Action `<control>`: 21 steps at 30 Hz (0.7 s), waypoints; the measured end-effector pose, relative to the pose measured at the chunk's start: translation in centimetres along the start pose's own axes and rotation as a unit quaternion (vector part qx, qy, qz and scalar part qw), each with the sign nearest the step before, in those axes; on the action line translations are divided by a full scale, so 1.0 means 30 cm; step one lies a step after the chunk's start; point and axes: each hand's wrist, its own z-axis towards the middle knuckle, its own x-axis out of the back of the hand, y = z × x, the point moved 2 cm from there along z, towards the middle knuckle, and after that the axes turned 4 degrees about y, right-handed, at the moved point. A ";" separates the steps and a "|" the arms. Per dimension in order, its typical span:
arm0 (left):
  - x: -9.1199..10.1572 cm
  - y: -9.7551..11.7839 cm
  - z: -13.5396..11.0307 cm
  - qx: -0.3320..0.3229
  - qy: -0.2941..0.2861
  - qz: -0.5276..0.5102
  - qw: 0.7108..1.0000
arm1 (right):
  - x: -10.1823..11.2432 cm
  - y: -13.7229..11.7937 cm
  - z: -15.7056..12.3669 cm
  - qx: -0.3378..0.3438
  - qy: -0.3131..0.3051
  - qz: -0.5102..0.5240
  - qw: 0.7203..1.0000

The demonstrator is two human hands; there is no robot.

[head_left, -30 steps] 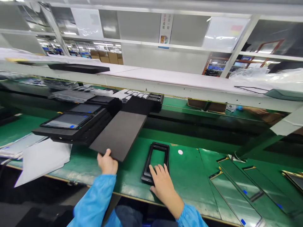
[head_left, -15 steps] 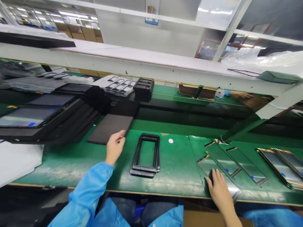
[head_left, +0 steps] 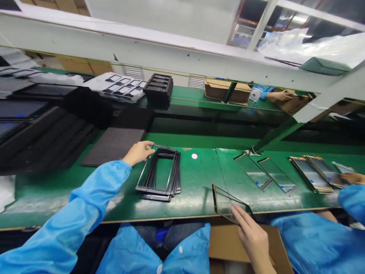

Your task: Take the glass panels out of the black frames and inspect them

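Head view: my left grip (head_left: 138, 153) pinches the top black frame (head_left: 154, 190) at its far left corner, over more frames (head_left: 178, 175) on the green table (head_left: 199, 182). My right grip (head_left: 253, 234) holds a glass panel (head_left: 225, 201), tilted, near the front edge. The panel lies to the frames' right, nearer my right grip; its long axis runs roughly crosswise, theirs away from me.

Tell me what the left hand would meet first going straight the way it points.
The top black frame, whose far left corner the left hand touches. Beyond, probably the other frames, though depth is unclear.
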 end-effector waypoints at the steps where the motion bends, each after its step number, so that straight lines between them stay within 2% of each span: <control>1: 0.019 0.016 -0.015 -0.007 -0.005 -0.029 1.000 | 0.033 -0.006 0.036 -0.035 0.033 0.026 0.999; 3: 0.045 0.062 -0.060 -0.028 -0.010 -0.089 0.996 | 0.083 -0.028 0.112 -0.139 0.093 0.113 0.979; 4: 0.050 0.090 -0.090 -0.039 -0.007 -0.126 0.991 | 0.097 -0.045 0.147 -0.202 0.110 0.169 0.958; 6: 0.036 0.151 -0.162 -0.054 -0.006 -0.208 0.977 | 0.102 -0.088 0.205 -0.313 0.103 0.304 0.894; 9: -0.040 0.230 -0.276 -0.056 -0.050 -0.300 0.951 | 0.087 -0.158 0.252 -0.401 0.057 0.461 0.789; 11: -0.109 0.263 -0.337 -0.051 -0.087 -0.319 0.942 | 0.086 -0.182 0.258 -0.429 0.045 0.496 0.753; 13: -0.172 0.277 -0.377 -0.043 -0.108 -0.335 0.935 | 0.097 -0.180 0.251 -0.453 0.056 0.492 0.741; 15: -0.218 0.276 -0.399 -0.033 -0.123 -0.356 0.926 | 0.117 -0.157 0.236 -0.480 0.089 0.462 0.741; 18: -0.258 0.265 -0.413 -0.020 -0.144 -0.382 0.913 | 0.152 -0.115 0.213 -0.505 0.147 0.410 0.745; 21: -0.285 0.264 -0.424 -0.017 -0.163 -0.384 0.909 | 0.164 -0.118 0.203 -0.500 0.146 0.425 0.740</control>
